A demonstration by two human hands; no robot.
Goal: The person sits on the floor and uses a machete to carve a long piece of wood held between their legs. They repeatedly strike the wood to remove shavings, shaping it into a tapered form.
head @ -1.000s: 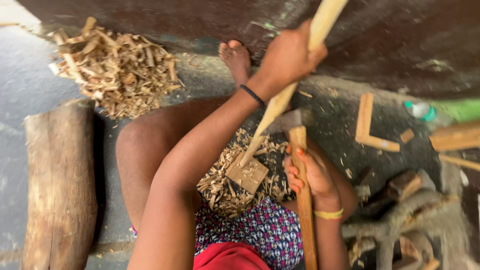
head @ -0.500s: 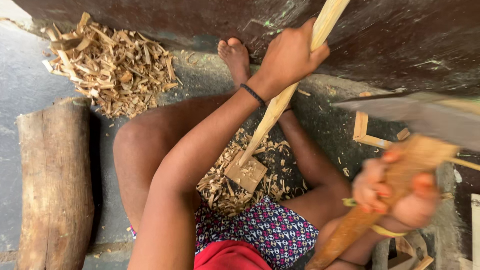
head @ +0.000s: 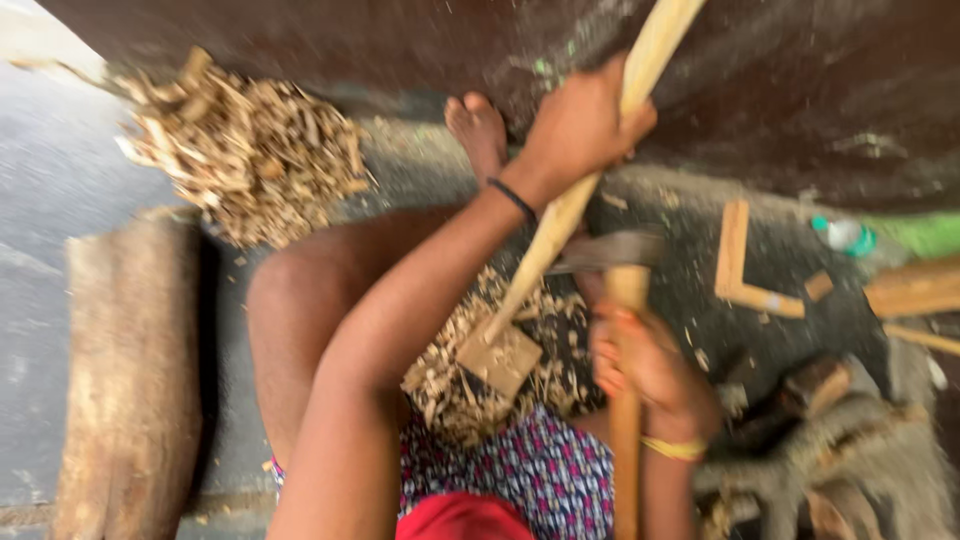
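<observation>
My left hand (head: 580, 130) grips a long pale wooden stick (head: 560, 225) that slants down from the top of the view. Its lower end rests on a small wooden block (head: 500, 362) between my legs. My right hand (head: 645, 365) is closed round the wooden handle of an adze-like tool (head: 625, 400). The tool's dark metal head (head: 610, 250) lies against the stick's shaft. Wood shavings (head: 470, 395) are heaped on my lap around the block. The frame is blurred by motion.
A larger heap of shavings (head: 245, 150) lies at the upper left. A thick log (head: 130, 370) lies along the left. An L-shaped wood offcut (head: 740, 270), other offcuts and gnarled branches (head: 830, 450) sit at the right. My bare foot (head: 478, 130) points up.
My right hand had swung the tool up and out to the right half a second ago. It has now come back down, with the metal head against the stick. My left hand stayed put.
</observation>
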